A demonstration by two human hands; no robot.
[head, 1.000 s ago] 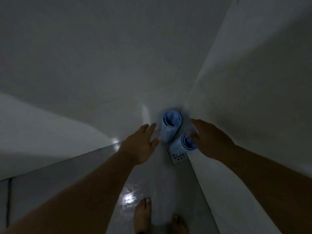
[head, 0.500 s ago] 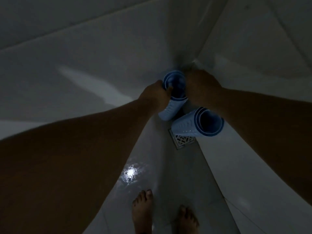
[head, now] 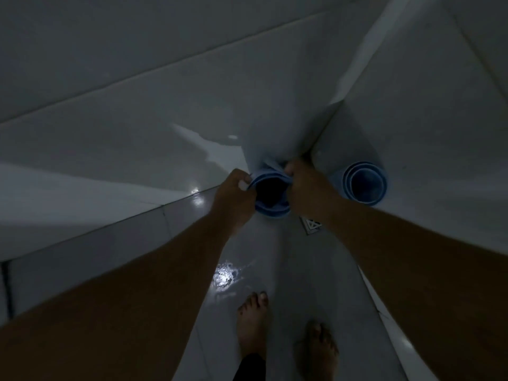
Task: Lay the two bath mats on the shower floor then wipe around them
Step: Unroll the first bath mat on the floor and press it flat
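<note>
No writing or brand is showing anywhere in this dim view. Two blue mats are in sight, both rolled into tubes. The nearer roll (head: 272, 199) is being held in the corner where the two tiled walls meet, its open end facing up toward the camera, so its long axis is running away from the lens toward the corner and its length is mostly hidden. The left hand (head: 236, 199) is pinching the left side of that rim, thumb on the edge, while the right hand (head: 305, 188) is gripping the right side of the same rim; both are closed on it and sitting close together, with only the dark mouth of the roll between them. The rim is looking squashed into an oval.

The second roll (head: 364, 184) is standing just right of the right hand, against the right wall, untouched, its round open end also pointing at the camera, with the coiled layers showing as rings.

A drain (head: 312, 225) is lying in the floor (head: 288, 270) just below the right wrist. The floor is glinting wet, with one bright spot of reflected light. Two bare feet (head: 253, 323) are standing on it, at the bottom of the view.
</note>
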